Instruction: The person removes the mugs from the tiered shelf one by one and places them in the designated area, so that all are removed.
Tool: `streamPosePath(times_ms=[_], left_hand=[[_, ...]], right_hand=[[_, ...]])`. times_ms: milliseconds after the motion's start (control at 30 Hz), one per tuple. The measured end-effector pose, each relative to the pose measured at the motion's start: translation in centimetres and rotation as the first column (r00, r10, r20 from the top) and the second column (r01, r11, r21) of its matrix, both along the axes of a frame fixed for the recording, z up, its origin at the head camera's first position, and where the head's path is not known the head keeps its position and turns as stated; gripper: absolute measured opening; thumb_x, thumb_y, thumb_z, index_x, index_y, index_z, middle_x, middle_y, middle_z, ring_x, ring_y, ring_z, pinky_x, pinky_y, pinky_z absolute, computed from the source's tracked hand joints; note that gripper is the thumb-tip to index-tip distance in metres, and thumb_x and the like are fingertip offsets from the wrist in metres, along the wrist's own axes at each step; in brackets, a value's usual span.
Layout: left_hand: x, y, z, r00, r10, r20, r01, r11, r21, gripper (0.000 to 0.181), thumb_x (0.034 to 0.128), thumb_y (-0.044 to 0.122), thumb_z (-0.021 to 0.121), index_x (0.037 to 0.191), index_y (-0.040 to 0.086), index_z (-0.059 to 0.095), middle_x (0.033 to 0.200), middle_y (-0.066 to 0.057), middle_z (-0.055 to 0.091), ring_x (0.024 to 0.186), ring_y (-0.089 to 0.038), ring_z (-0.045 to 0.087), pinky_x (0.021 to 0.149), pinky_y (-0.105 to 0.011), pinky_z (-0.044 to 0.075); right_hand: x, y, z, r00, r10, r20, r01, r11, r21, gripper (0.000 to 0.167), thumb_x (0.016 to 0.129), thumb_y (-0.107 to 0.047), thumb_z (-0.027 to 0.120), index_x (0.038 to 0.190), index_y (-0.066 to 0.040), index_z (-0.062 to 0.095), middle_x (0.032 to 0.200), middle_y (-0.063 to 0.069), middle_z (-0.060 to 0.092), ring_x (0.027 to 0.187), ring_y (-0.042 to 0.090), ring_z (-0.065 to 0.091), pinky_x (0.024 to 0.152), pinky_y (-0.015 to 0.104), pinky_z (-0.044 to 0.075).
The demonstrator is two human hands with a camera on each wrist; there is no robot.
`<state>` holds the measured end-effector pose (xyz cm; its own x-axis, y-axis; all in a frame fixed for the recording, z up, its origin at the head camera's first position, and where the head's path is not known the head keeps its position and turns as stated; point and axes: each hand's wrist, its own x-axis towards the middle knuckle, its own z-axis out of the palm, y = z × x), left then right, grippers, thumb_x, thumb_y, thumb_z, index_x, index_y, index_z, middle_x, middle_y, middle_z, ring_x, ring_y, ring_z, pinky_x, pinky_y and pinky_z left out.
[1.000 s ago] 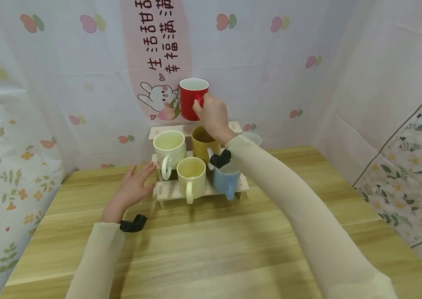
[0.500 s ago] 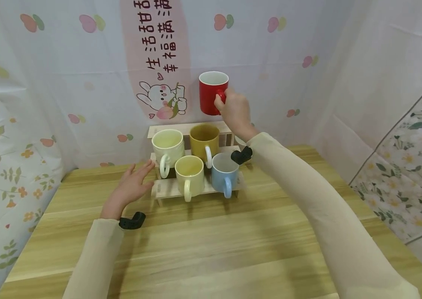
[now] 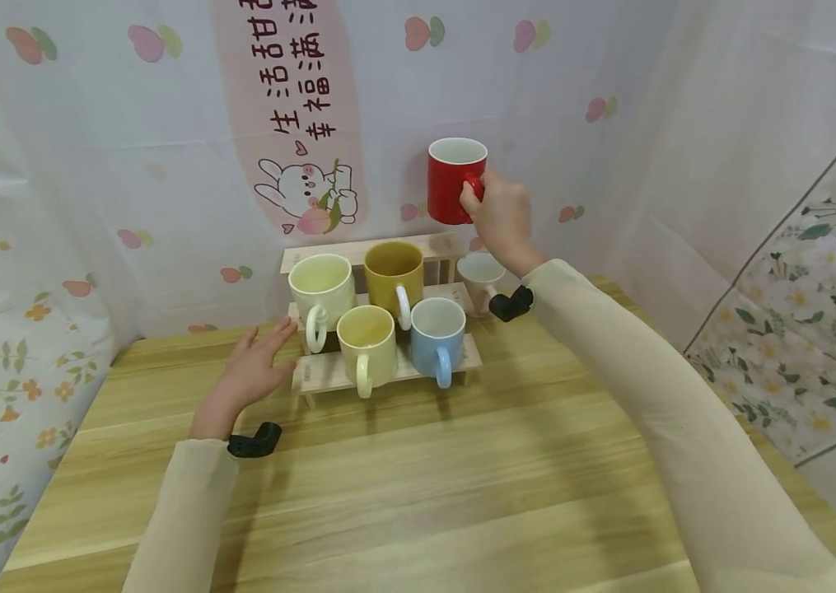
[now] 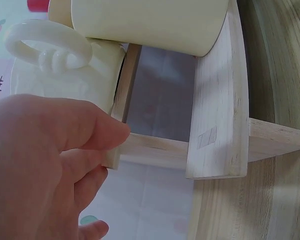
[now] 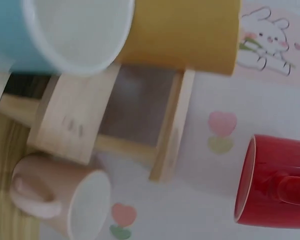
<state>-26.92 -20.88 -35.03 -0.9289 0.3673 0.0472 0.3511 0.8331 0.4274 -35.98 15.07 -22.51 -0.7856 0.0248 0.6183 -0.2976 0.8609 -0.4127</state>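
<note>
Head view, upper part, right of centre: right hand [image 3: 504,216], one, is gripping a red mug [image 3: 450,189] by its handle [image 3: 473,183]. Mug is hanging upright in the air, apart from the wooden rack [image 3: 354,252] showing below it. Handling note, by judgement: firm grip, level rim and a path clear of the other mugs are likely serving best. Left of centre: left hand [image 3: 250,371], one, fingers extended, is touching the rack's left end; light, even contact is probably suiting the rack's steadiness. Mid-frame, middle shelf [image 3: 449,293]: pale green mug [image 3: 332,301] and mustard mug [image 3: 380,288] are standing. Bottom shelf [image 3: 317,375]: yellow mug [image 3: 373,362] and blue mug [image 3: 428,350] are standing. Right of the rack: pink mug [image 3: 475,287] is standing on the tabletop [image 3: 388,494].
</note>
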Motion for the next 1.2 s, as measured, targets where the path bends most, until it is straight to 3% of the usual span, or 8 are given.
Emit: streamPosePath(times_ms=[200, 533, 767, 1000, 1200], left_hand=[[-0.2, 0.1, 0.1, 0.999, -0.005, -0.035, 0.004, 1.000, -0.005, 0.061, 0.0928, 0.014, 0.050, 0.148, -0.003, 0.029, 0.155, -0.022, 0.022, 0.139, -0.044, 0.026, 0.117, -0.057, 0.001], [-0.4, 0.1, 0.3, 1.000, 0.004, -0.031, -0.005, 1.000, -0.020, 0.062, 0.0918, 0.014, 0.049, 0.148, -0.002, 0.028, 0.156, -0.020, 0.022, 0.141, -0.043, 0.022, 0.117, -0.056, 0.000], [-0.5, 0.0, 0.0, 0.999, 0.009, -0.036, -0.010, 1.000, -0.025, 0.063, 0.0912, 0.013, 0.051, 0.148, -0.001, 0.028, 0.156, -0.020, 0.022, 0.141, -0.042, 0.024, 0.117, -0.055, 0.000], [-0.3, 0.1, -0.3, 0.999, 0.004, -0.033, -0.005, 1.000, -0.028, 0.064, 0.0907, 0.013, 0.052, 0.148, -0.001, 0.028, 0.156, -0.020, 0.022, 0.141, -0.042, 0.023, 0.117, -0.055, 0.000], [-0.2, 0.0, -0.6, 1.000, 0.014, -0.026, -0.014, 1.000, -0.011, 0.064, 0.0908, 0.013, 0.053, 0.149, 0.000, 0.029, 0.156, -0.019, 0.022, 0.142, -0.042, 0.020, 0.117, -0.055, -0.001]], right_hand=[[-0.4, 2.2, -0.8, 1.000, -0.019, -0.025, 0.019, 1.000, -0.004, 0.034, 0.097, -0.024, 0.050, 0.098, 0.007, 0.061, 0.095, 0.022, 0.070, 0.085, 0.034, 0.067, 0.077, 0.040, 0.058], [-0.4, 5.3, -2.8, 0.998, -0.067, 0.007, 0.067, 0.997, -0.031, 0.035, 0.097, -0.024, 0.050, 0.100, 0.009, 0.061, 0.099, 0.026, 0.069, 0.084, 0.039, 0.066, 0.077, 0.046, 0.058], [-0.4, 7.2, -4.2, 0.996, -0.090, -0.012, 0.090, 0.996, -0.002, 0.036, 0.097, -0.023, 0.049, 0.092, 0.010, 0.060, 0.088, 0.027, 0.067, 0.073, 0.038, 0.061, 0.068, 0.047, 0.057], [-0.4, 9.4, -6.3, 0.993, -0.119, -0.004, 0.119, 0.993, 0.018, 0.034, 0.097, -0.022, 0.048, 0.084, 0.007, 0.057, 0.077, 0.025, 0.063, 0.065, 0.034, 0.054, 0.055, 0.037, 0.046], [-0.5, 10.5, -7.7, 0.992, -0.125, 0.024, 0.125, 0.992, 0.003, 0.033, 0.097, -0.023, 0.048, 0.086, 0.007, 0.057, 0.080, 0.026, 0.065, 0.066, 0.034, 0.055, 0.055, 0.038, 0.047]])
